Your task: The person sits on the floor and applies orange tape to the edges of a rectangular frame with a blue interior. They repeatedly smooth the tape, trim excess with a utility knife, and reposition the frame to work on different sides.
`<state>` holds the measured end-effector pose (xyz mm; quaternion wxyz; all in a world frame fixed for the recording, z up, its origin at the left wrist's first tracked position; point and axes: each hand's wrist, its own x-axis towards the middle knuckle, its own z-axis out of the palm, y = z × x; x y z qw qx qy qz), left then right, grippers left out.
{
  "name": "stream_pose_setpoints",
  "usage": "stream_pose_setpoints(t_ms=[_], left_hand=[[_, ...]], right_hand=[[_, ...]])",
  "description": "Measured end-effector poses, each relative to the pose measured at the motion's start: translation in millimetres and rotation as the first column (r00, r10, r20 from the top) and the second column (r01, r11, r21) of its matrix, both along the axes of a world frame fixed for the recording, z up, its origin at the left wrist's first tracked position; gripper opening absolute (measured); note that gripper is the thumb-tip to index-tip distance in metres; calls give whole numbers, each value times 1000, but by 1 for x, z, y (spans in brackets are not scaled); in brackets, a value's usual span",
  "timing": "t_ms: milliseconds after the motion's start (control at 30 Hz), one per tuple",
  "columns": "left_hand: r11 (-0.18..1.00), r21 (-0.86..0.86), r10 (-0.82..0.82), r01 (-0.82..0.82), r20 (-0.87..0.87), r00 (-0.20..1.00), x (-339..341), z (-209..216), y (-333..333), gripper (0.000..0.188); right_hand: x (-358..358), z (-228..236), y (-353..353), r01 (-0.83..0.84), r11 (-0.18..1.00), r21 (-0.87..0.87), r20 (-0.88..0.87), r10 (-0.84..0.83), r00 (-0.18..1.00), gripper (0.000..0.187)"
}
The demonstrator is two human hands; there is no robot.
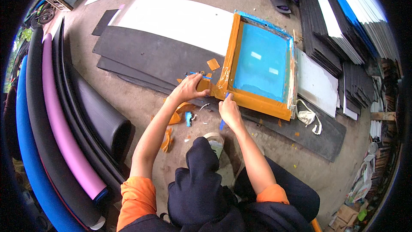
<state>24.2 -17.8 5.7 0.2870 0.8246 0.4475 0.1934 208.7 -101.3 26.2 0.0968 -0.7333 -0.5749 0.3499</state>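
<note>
the rectangular screen frame with glossy blue mesh and orange tape border lies flat on stacked matte black foam sheets. at its near left corner, the left hand curls closed, pinching a strip of orange tape. beside it, the right hand grips a slim blue-handled tool, fingers closed.

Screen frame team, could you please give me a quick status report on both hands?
Left hand gripping the orange tape at the screen frame corner. Right hand pressed on the frame edge, blue tool in its grip. Tape scraps litter the floor nearby.
</note>
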Motion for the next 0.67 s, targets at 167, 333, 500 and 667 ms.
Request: stream_pose_setpoints(t_ms=[167,333,500,667], left_hand=[[1000,-20,11,-10,45,999,-4,-3,2,59],[999,38,-1,-2,65,998,-15,0,-2,56],[1000,3,-20,20,116,993,-8,-8,5,55],[976,-214,-32,33,5,999,-14,9,7,55]], right_hand=[[-4,6,-37,-34,995,-92,-2,34,999,40],[5,35,-18,-46,995,-85,21,48,999,47],[48,-8,59,80,994,78,-49,-77,996,46],[37,-42,87,4,1000,-9,-235,-6,972,62]])
